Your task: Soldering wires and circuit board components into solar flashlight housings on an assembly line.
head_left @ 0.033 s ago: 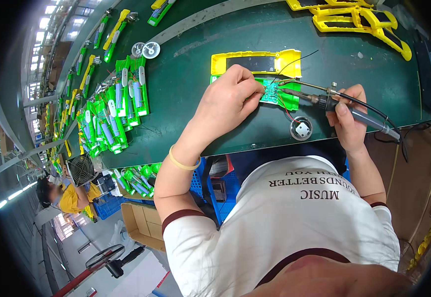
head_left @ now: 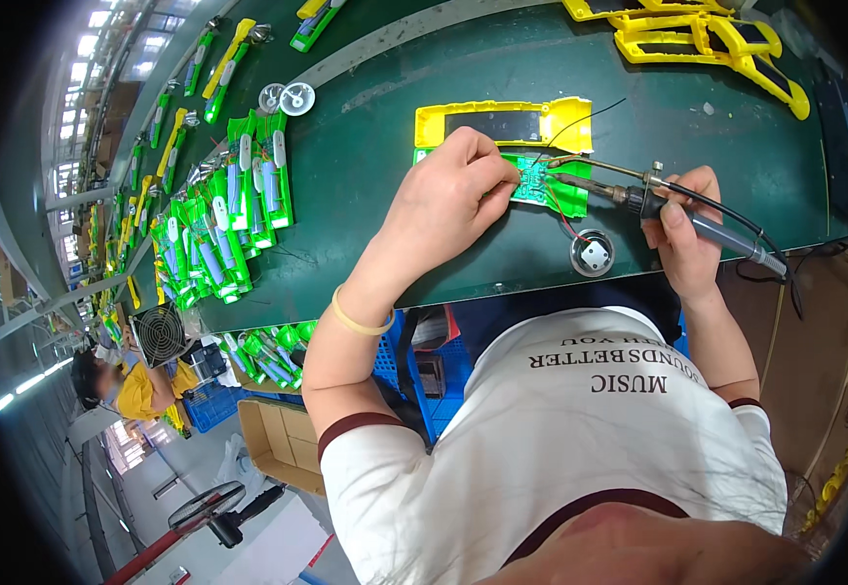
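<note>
My right hand [head_left: 687, 234] is closed around a soldering iron [head_left: 712, 232] with a thin metal feed tube [head_left: 604, 164] fixed along it. The iron's tip rests at or just over a green circuit board [head_left: 533, 180] in a bright green housing [head_left: 570, 193]. At the board's left edge my left hand [head_left: 453, 200] has thumb and fingers pinched together; what lies between them is hidden. A red wire runs from the board to a round clear lamp cup [head_left: 593, 253] near the table's front edge. Directly behind lies a yellow housing [head_left: 431, 125] with a dark panel, a black wire [head_left: 585, 119] beside it.
Several green housings with batteries [head_left: 214, 244] are piled on the left of the green table [head_left: 366, 117]. Two clear lamp cups [head_left: 297, 98] lie behind them. Yellow frames [head_left: 697, 44] are stacked at the far right. A person in yellow [head_left: 146, 390], a fan and a cardboard box [head_left: 278, 434] are to the left.
</note>
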`<act>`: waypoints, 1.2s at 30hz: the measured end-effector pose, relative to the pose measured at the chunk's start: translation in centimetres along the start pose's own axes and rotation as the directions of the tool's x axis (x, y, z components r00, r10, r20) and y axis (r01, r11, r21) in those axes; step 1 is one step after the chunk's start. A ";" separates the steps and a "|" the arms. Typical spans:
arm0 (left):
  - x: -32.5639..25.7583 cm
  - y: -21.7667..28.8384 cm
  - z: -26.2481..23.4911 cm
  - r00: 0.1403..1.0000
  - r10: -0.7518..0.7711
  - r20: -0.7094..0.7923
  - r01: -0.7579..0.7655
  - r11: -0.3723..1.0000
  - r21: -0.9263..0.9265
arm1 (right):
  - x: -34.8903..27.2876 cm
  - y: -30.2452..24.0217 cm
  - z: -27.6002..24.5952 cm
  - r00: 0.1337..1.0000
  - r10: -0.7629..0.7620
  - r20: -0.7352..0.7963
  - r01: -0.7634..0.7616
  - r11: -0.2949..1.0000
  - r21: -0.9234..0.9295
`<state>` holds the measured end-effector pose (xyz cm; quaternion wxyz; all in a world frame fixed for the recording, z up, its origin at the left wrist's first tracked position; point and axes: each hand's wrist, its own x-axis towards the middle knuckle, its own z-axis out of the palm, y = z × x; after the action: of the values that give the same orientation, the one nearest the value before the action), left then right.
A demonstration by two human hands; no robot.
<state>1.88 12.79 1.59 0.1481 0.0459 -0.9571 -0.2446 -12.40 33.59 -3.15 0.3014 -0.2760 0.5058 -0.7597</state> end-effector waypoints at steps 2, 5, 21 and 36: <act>0.0 0.2 -0.1 1.000 -0.013 0.018 0.013 1.000 0.002 | 0.0 0.0 -0.2 1.000 -0.010 -0.001 0.010 1.000 0.018; 0.2 0.5 0.0 1.000 -0.011 0.017 0.011 1.000 0.011 | 0.0 -0.1 -0.4 0.999 -0.022 0.031 0.022 1.000 -0.004; -2.6 2.6 -2.3 0.832 -0.529 0.164 0.538 0.700 -0.471 | -0.1 -0.7 -0.7 1.000 -0.014 -0.017 0.014 1.000 0.020; 0.2 0.2 0.7 0.959 0.272 -0.079 -0.264 0.960 0.096 | -0.4 -0.6 -1.2 1.000 0.010 -0.007 -0.010 0.999 0.041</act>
<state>1.50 13.25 1.18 0.2214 -0.0667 -0.9563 -0.1791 -13.10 34.80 -3.03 0.3090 -0.2647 0.4926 -0.7693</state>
